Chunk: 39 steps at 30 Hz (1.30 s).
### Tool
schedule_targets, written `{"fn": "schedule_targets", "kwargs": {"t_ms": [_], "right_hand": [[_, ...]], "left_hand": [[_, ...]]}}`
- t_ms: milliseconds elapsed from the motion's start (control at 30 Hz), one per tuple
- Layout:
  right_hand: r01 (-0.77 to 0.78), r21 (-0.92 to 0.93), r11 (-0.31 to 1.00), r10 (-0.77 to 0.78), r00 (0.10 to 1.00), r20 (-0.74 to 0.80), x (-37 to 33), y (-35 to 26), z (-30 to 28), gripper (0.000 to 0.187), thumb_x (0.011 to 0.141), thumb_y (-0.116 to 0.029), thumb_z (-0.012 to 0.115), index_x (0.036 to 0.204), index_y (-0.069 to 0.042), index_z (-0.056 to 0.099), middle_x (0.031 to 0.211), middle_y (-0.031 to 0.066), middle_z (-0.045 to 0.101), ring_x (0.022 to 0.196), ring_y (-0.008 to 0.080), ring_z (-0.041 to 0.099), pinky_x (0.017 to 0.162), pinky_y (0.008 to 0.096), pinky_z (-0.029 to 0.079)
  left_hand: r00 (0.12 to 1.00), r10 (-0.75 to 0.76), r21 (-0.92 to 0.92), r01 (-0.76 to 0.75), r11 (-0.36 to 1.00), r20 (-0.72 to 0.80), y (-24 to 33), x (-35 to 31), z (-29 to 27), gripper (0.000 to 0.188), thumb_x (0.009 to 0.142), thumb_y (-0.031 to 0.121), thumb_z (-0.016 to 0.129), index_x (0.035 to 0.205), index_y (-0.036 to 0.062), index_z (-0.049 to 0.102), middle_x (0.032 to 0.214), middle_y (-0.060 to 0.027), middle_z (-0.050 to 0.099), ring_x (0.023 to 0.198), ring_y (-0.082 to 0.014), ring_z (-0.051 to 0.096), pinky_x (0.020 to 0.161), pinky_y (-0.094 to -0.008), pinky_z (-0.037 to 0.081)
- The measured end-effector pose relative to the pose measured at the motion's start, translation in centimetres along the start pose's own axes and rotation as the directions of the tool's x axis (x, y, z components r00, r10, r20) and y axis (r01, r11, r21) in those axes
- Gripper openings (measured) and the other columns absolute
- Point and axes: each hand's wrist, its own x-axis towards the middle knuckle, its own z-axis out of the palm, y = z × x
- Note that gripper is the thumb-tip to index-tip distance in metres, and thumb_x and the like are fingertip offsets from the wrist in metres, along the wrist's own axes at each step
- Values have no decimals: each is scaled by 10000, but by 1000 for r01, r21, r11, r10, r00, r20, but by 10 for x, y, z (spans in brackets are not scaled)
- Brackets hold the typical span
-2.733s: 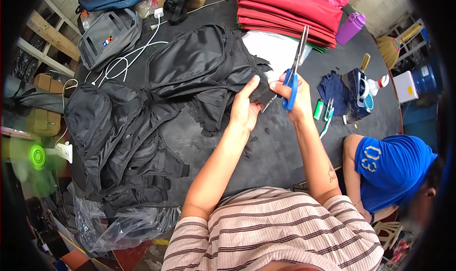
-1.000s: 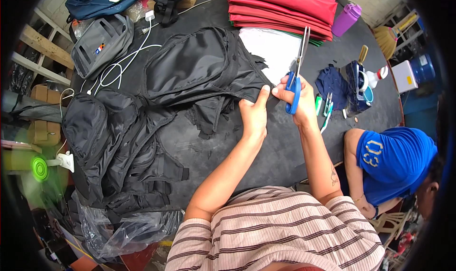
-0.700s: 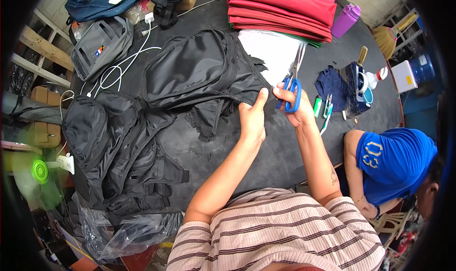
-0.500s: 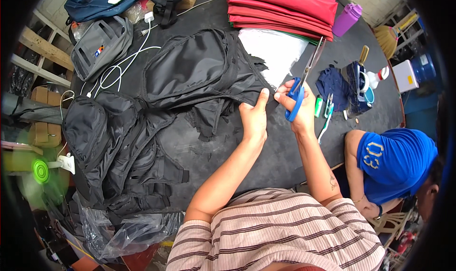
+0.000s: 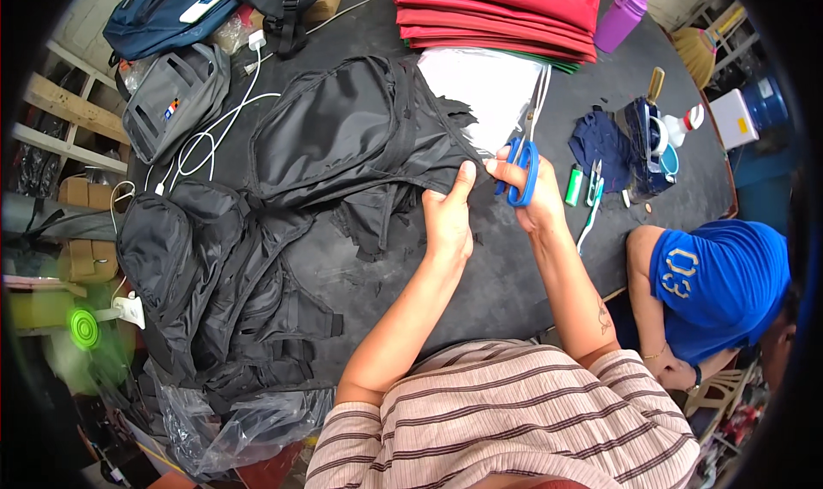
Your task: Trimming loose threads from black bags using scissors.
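Note:
My left hand [image 5: 448, 215] pinches the right-hand corner of a black fabric bag [image 5: 334, 133], thumb on top. Close beside that corner, my right hand [image 5: 540, 196] has its fingers around the blue handles of a pair of scissors [image 5: 529, 174]. The blades point away from me, over white sheet material [image 5: 480, 90]. Thumb and forefinger of the right hand come near the bag's corner; whether they grip a thread there is too small to tell. Ragged black scraps [image 5: 370, 232] lie against the bag's near edge.
More black bags [image 5: 214, 266] are heaped at the left, near white cables [image 5: 206, 142]. Folded red fabric [image 5: 497, 13] and a purple bottle [image 5: 620, 22] stand far back. Thread snippers [image 5: 593, 185] and a green lighter [image 5: 573, 186] lie right. A person in blue [image 5: 720, 283] sits at the right.
The scissors have turned to stand a little more upright, and the right hand has shifted slightly. The left hand still holds the bag's corner. The whole view has moved a little.

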Motion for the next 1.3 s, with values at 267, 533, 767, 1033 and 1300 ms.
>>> {"fn": "schedule_targets", "kwargs": {"t_ms": [267,533,767,1033,1300], "right_hand": [[-99,178,979,110,993,-51,1,-1,-4,223,688,-32,699,860,-5,560,738,66,608,659,151,590,604,251,457],[-8,-68,998,6,999,-31,-15,4,-9,238,688,-52,722,842,-27,543,698,57,587,575,133,573,538,235,443],[-151,-237,960,205,953,222,-69,26,-42,357,791,-351,647,856,-12,557,648,37,543,548,116,537,538,238,440],[-147,-323,935,256,909,327,-82,18,-39,448,747,-445,673,838,-30,530,683,10,491,602,99,493,548,229,433],[-130,-351,927,235,932,276,-79,12,-28,429,757,-432,668,815,-32,525,660,17,498,569,98,498,530,226,429]], "left_hand": [[996,-11,-59,16,998,89,-6,6,-3,209,851,86,599,1032,-17,582,1004,-53,610,901,-124,555,807,-267,436],[985,117,96,-105,990,-126,-15,7,2,221,809,143,668,993,38,606,970,-27,621,863,-121,561,767,-261,429],[1000,-26,20,26,999,-1,-2,0,2,152,778,107,679,866,-5,625,813,0,615,685,-78,535,618,-242,419],[997,72,151,-74,986,19,-4,0,-4,79,798,107,659,758,46,627,713,5,611,600,-75,537,525,-233,404],[995,101,124,-97,988,-23,-1,-3,0,117,790,108,670,703,42,626,646,30,584,533,-60,493,483,-237,373]]}}
